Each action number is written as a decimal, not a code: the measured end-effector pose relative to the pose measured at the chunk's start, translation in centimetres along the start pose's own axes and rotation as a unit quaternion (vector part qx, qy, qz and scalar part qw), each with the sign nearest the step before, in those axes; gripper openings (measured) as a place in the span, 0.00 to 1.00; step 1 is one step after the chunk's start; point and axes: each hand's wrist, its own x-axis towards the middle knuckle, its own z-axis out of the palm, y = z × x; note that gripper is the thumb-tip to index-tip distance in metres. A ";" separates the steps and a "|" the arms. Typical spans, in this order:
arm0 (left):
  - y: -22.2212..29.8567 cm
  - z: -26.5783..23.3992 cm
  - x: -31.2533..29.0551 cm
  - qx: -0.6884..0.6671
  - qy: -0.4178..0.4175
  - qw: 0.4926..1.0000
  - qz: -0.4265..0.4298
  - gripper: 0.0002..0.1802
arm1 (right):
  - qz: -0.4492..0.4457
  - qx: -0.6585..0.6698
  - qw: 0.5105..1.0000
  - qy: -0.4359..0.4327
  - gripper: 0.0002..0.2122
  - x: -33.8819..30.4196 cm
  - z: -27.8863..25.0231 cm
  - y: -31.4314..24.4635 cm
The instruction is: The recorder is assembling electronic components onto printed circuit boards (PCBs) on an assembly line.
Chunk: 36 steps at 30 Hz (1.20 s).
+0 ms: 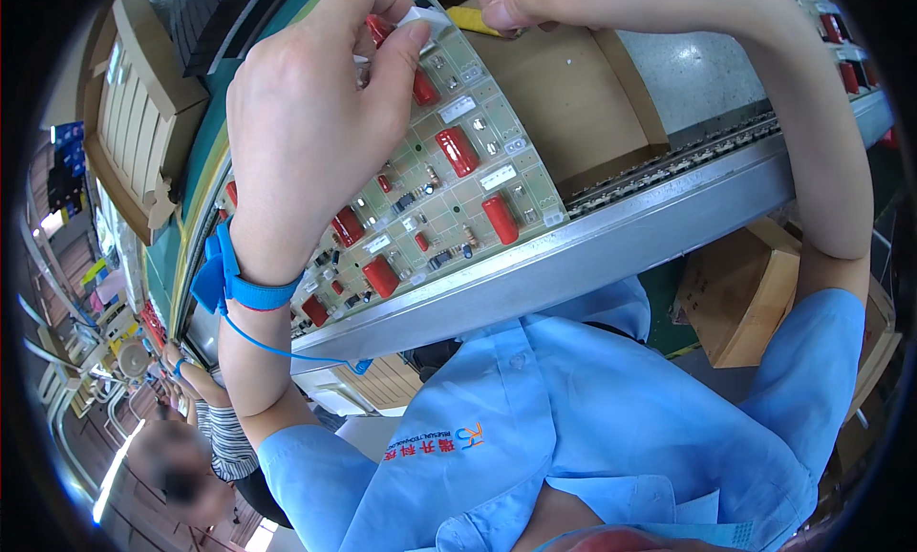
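My left hand (pixel 315 103), with a blue strap (pixel 253 283) round its wrist, reaches over a circuit board (pixel 444 203). Its thumb and fingers are closed on a small white part (pixel 427 19) at the board's upper edge. A red capacitor (pixel 379 29) shows between those fingers. Larger red capacitors (pixel 457 151) and small white connectors stand in rows across the board. At the top edge, my right hand (pixel 535 3) is closed against a yellow stick-like piece (pixel 473 20); its fingertips are partly hidden.
A metal conveyor rail (pixel 611 242) with a chain runs along the board's near side. Beside the board lies a cardboard box (pixel 583 103). Another cardboard box (pixel 143 103) stands at the left. A wooden box (pixel 735 294) is below the rail; a person (pixel 229 437) sits lower left.
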 end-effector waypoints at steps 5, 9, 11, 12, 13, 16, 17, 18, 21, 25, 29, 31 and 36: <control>-0.1 -0.9 0.6 -0.174 -0.001 0.981 -0.086 0.14 | -0.095 -0.063 0.989 0.096 0.12 -0.3 0.1 0.4; -1.2 -2.1 0.0 -0.312 -0.024 0.929 -0.195 0.16 | -0.225 -0.102 0.958 0.144 0.11 0.9 0.9 0.6; -1.2 -2.4 0.0 -0.411 -0.075 0.888 -0.193 0.16 | -0.291 -0.121 0.931 0.182 0.10 1.2 1.6 2.4; -1.1 -2.6 0.0 -0.448 -0.077 0.868 -0.198 0.15 | -0.295 -0.137 0.921 0.215 0.10 0.9 1.8 2.3; -1.3 -2.8 0.0 -0.448 -0.077 0.869 -0.198 0.15 | -0.299 -0.153 0.909 0.247 0.09 0.7 1.9 2.1; -1.7 -3.3 -0.1 -0.488 -0.121 0.838 -0.211 0.15 | -0.293 -0.187 0.904 0.249 0.09 0.4 1.8 1.8; -1.5 -3.4 -0.1 -0.488 -0.119 0.839 -0.210 0.15 | -0.293 -0.187 0.904 0.249 0.09 0.3 1.8 1.8; -1.5 -3.4 -0.1 -0.488 -0.116 0.839 -0.211 0.15 | -0.305 -0.190 0.893 0.270 0.09 0.4 2.0 1.8; -1.7 -3.4 -0.2 -0.468 -0.101 0.853 -0.206 0.15 | -0.327 -0.182 0.878 0.300 0.09 0.6 2.3 1.9; -1.1 -3.9 0.0 -0.470 -0.136 0.846 -0.211 0.15 | -0.346 -0.144 0.872 0.316 0.08 0.5 2.0 1.9; -0.3 -2.9 0.0 -0.442 -0.130 0.869 -0.180 0.14 | -0.316 -0.142 0.889 0.300 0.07 0.3 1.7 1.8; -0.5 -3.1 0.3 -0.438 -0.118 0.872 -0.181 0.15 | -0.338 -0.139 0.863 0.347 0.07 0.3 1.3 2.4; -1.6 -2.8 -0.2 -0.444 -0.061 0.869 -0.211 0.16 | -0.318 -0.131 0.886 0.312 0.07 0.1 1.3 2.3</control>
